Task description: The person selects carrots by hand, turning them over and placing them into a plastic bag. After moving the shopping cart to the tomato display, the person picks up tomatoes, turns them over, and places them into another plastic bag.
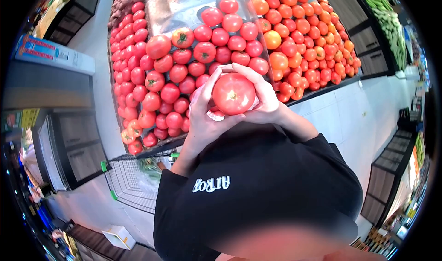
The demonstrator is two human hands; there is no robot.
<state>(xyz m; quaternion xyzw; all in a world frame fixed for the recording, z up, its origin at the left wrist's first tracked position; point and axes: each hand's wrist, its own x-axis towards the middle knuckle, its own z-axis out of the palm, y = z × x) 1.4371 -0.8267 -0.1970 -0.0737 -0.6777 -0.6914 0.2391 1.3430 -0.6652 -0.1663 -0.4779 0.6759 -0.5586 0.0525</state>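
Observation:
One large red tomato [234, 94] is cupped between my two hands, its pale stem scar facing up. My left hand [204, 111] wraps its left side, and my right hand [268, 95] curves round the right side. The fingertips meet near its far edge. Some pinkish-white crinkled material [215, 116] shows under the tomato beside my left hand; I cannot make out what it is. Just beyond my hands lie many loose red tomatoes [170, 93] on the display stand.
Orange-red tomatoes [288, 21] fill the stand's right part, behind a clear divider. A shopping cart [131, 180] with bagged greens stands at lower left. A large box [55, 54] is at far left. Wooden cabinets [386, 178] and green vegetables [384, 21] are on the right.

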